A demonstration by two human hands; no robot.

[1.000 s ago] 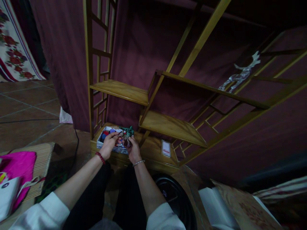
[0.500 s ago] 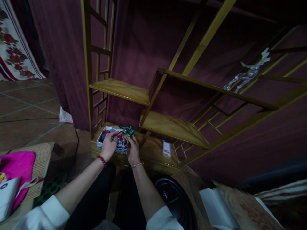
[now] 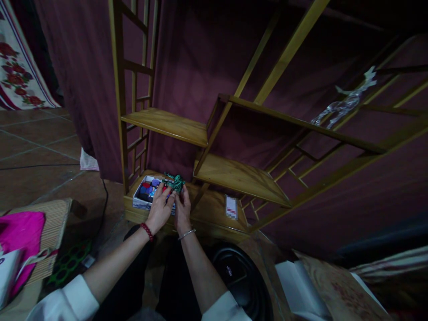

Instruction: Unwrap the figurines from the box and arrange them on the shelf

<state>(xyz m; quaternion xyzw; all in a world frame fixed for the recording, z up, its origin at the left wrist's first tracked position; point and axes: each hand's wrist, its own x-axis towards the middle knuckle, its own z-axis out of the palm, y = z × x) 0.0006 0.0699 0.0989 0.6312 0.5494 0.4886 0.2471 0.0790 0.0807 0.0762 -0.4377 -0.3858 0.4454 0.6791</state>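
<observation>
A shiny, dark green bundle (image 3: 177, 182), perhaps cord or thread, is at the fingertips of both my hands, over the right end of a box. My left hand (image 3: 161, 209), with a red bead bracelet at the wrist, has its fingers bent against the bundle's near side. Close beside it, my right hand (image 3: 183, 209) grips the same bundle from the right; a silver bangle is on that wrist. The white patterned box (image 3: 140, 204) holds several small rolls in red, blue and purple. My hands hide its right part.
The box stands on the bottom board of a wooden shelf unit (image 3: 167, 127). A small white card (image 3: 231, 207) lies to the right, and a clear deer figure (image 3: 347, 102) stands higher up. A black round stool (image 3: 239, 276) is by my knees; a woven-topped bench (image 3: 58, 223) is at left.
My left hand has moved right, off the box's middle and up against my right hand. The green bundle is now gathered between them, and more of the rolls show.
</observation>
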